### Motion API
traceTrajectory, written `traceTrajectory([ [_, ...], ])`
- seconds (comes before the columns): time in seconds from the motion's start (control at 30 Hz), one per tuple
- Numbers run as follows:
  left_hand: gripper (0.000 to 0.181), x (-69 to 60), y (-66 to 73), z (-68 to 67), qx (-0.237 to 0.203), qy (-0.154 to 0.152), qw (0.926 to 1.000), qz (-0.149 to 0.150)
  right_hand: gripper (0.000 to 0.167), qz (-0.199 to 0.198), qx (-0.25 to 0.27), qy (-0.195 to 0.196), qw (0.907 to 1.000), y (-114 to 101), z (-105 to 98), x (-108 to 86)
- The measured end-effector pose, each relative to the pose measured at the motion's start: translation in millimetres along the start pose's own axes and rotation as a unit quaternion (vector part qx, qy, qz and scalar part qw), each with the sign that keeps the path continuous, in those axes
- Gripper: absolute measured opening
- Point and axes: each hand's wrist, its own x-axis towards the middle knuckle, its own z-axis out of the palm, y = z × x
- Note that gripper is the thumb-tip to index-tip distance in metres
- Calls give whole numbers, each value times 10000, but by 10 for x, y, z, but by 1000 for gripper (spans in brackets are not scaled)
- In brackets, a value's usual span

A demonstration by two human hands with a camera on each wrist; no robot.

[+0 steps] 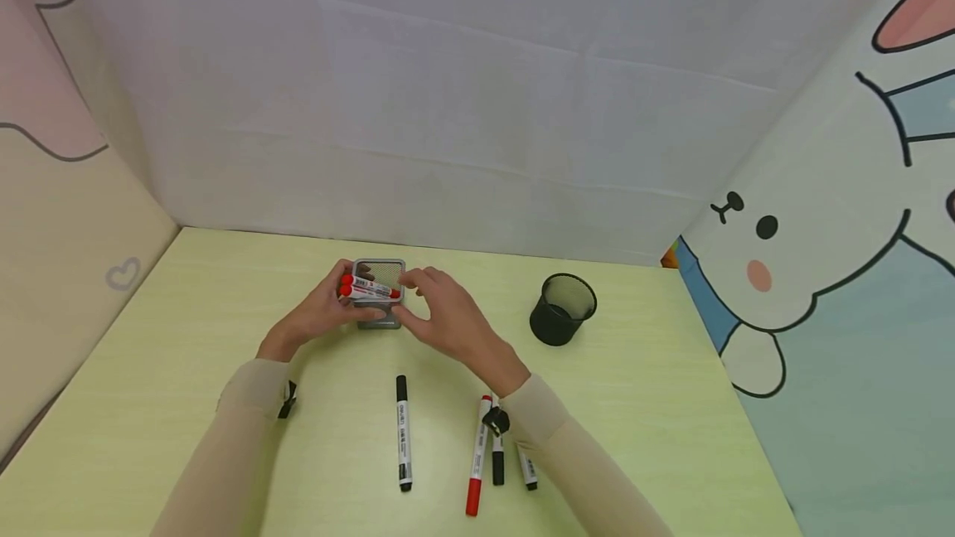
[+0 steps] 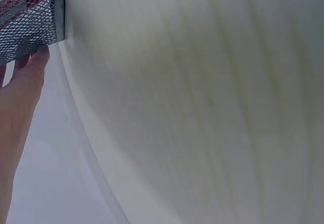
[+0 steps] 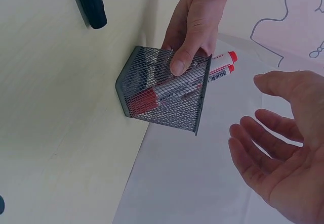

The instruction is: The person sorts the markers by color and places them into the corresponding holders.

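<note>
A square grey mesh holder [image 1: 380,323] stands toward the back left of the table, gripped round its side by the left hand [image 1: 319,309]. Two red-capped white markers [image 1: 369,288] lean inside it, their ends above the rim. In the right wrist view the left thumb presses the mesh [image 3: 167,97]; the left wrist view catches only part of the left hand [image 2: 23,97] at the mesh. The right hand [image 1: 451,317], fingers loosely bent and apart, is beside the holder's rim and holds nothing; the right wrist view shows a gap between them.
A round black mesh cup [image 1: 555,326] stands at the back right. A black-capped marker [image 1: 404,437] lies in the middle front. Near the right forearm lie a red marker [image 1: 477,458], a black-capped marker [image 1: 498,462] and another one [image 1: 527,471], partly under the sleeve in view.
</note>
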Motion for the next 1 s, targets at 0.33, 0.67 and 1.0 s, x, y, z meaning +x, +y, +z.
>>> traceTrajectory([
  [0.33, 76, -2, 18, 1, -165, -50, 9998, 25, 40, 283, 25, -86, 9996, -6, -65, -235],
  [0.67, 78, -26, 23, -2, -246, -38, 9997, 14, 45, 433, 53, -44, 9990, -20, -87, -466],
  [1.0, 80, -24, 15, -2, -200, -63, 9998, -11, 41, 641, 17, -35, 9979, -51, -97, -722],
])
